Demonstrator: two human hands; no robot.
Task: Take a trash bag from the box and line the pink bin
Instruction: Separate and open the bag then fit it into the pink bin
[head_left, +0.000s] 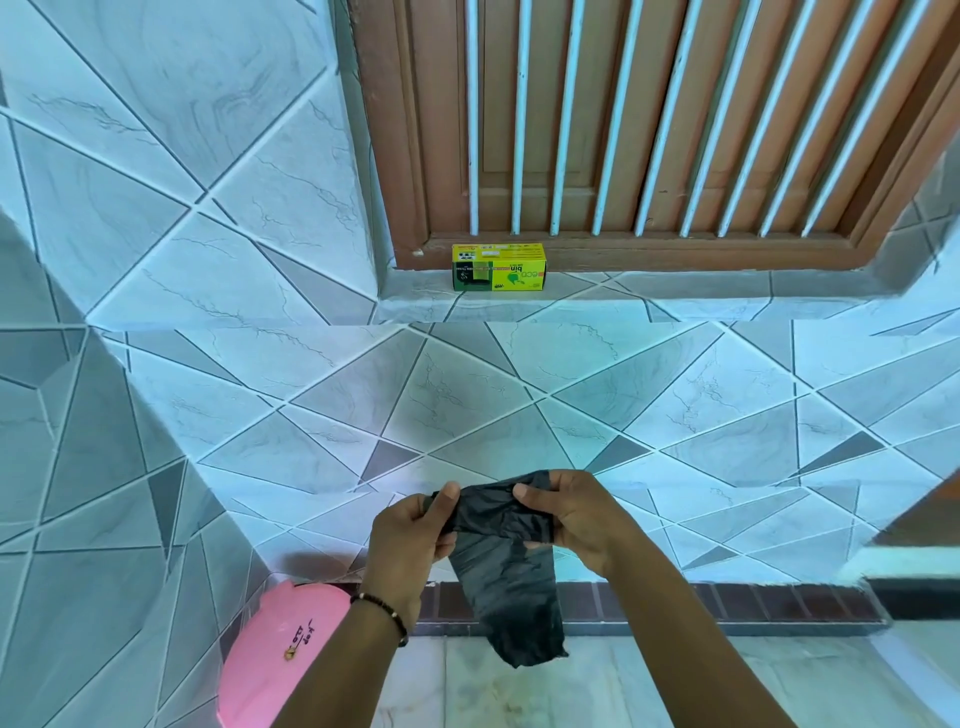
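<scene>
From the head camera, the left hand (410, 525) and the right hand (563, 512) are both gripping the top edge of a crumpled black plastic trash bag (511, 587). The left hand's fingers are curling round the bag's left corner with the thumb lying up against the plastic, and the right hand is pinching the right corner between thumb and fingers. The two hands are sitting close together, with a short stretch of gathered plastic spanning between them. Below the hands the rest of the bag is hanging down in a narrow, wrinkled strip, its ragged lower end dangling clear of the pale marble floor (675, 686).

A dark beaded bracelet (382, 608) is circling the left wrist. Just below and to the left of that wrist, a pink plastic bin with small dark lettering (280, 654) is standing against the tiled wall, partly hidden behind the left forearm and cut off by the frame's bottom edge; the bag is hanging to its right and is not touching it.

Well above the hands, a yellow and green cardboard trash bag box (498, 267) is resting on a tiled ledge (701, 296), touching the base of a brown wooden window frame with white vertical bars (649, 130). Grey and white diagonal wall tiles (208, 208) are surrounding everything behind the hands.
</scene>
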